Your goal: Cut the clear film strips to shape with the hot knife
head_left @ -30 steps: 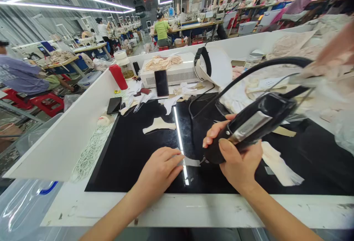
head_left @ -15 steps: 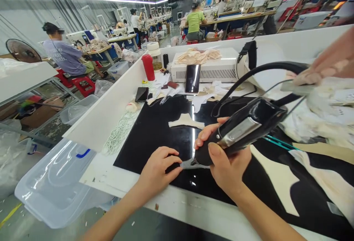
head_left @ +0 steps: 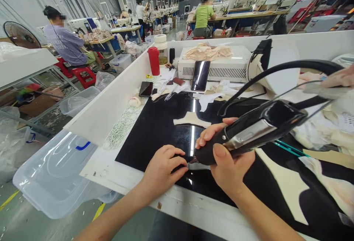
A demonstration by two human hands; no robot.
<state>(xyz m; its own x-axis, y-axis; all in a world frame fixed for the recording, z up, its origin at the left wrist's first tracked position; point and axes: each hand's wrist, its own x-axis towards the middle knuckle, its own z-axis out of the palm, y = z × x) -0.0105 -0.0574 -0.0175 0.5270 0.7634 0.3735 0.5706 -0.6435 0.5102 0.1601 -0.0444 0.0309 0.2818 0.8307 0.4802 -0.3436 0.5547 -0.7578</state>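
Observation:
My right hand is wrapped around a black corded handheld tool with a silver lever along its side. The tool's nose points down and left, with its tip at a small grey strip of material on the black board. At the strip's left end, my left hand has thumb and fingers closed on it, close to the tip. Part of the strip is hidden behind the tool and my right hand. A cream cut piece lies flat just beyond the tip.
Another person's hand is by the tool's cord at the right edge. A larger cream piece and a green ruler lie to the right. Phones, a red cup and a white box stand behind; tangled cord lies left.
The view has shifted slightly. The tool's nose has moved left along the strip, closer to my left fingertips. The other person's hand shows farther toward the right edge.

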